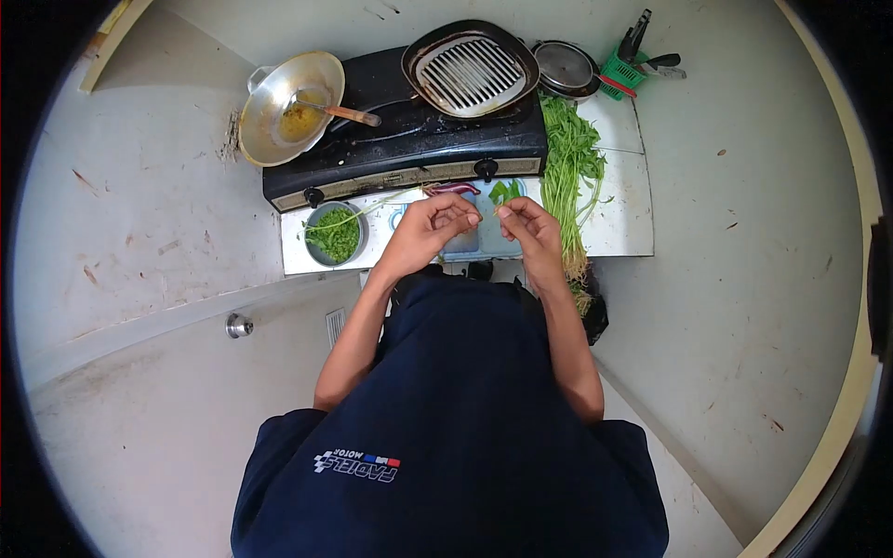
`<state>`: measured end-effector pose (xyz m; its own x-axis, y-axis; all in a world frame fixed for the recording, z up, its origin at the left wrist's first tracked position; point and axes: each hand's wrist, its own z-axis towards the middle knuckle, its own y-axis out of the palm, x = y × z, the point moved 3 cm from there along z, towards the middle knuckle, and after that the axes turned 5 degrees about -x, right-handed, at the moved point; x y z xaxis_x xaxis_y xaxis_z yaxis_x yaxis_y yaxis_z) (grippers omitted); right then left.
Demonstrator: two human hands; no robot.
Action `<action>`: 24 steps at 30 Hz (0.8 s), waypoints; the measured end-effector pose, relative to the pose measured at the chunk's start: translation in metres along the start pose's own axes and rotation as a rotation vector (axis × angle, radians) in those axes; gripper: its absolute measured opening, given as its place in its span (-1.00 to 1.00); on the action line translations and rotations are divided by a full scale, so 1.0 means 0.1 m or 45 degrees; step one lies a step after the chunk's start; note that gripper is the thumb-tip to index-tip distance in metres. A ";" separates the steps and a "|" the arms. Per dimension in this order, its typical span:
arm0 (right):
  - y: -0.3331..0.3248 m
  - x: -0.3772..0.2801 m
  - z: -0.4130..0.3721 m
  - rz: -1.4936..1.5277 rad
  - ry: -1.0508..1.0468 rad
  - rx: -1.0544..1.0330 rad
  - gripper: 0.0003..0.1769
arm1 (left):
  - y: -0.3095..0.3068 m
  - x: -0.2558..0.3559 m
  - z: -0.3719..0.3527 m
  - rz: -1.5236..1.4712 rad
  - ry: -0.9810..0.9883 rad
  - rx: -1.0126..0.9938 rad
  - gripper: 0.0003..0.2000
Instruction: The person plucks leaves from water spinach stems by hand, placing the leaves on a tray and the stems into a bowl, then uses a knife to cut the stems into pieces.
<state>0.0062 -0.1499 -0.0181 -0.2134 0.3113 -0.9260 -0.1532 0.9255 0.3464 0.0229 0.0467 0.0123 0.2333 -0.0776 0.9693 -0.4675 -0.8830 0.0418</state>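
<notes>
In the head view my left hand [431,231] is raised over the counter's front, its thumb and fingers pinched together. What they hold, if anything, I cannot make out. A long thin green stem [377,204] runs from the bowl of chopped greens [334,232] toward the back of this hand. To the right, my right hand [534,232] pinches a small leafy green sprig [505,192]; its leaves show just beyond the fingertips. Below both hands lies a light blue cutting board [488,244], partly covered by them. A slim purple object [453,188] lies behind my left hand.
A black gas stove [391,144] stands at the back, carrying a wok with a wooden-handled spatula [349,114] and a ridged grill pan [472,70]. Long leafy greens [569,172] lie along the right. Behind them are a lidded pan [566,67] and a green knife basket [621,73].
</notes>
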 end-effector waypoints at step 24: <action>-1.14 1.32 0.82 -1.424 0.057 0.322 -0.84 | -0.25 -0.24 -0.38 -0.323 0.065 0.430 -0.85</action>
<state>0.0745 -0.1962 -0.1921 -0.1149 -0.7160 -0.6886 -0.0812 0.6976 -0.7118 -0.0033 0.0876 -0.0027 0.2583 0.1771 0.9497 -0.0933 -0.9739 0.2070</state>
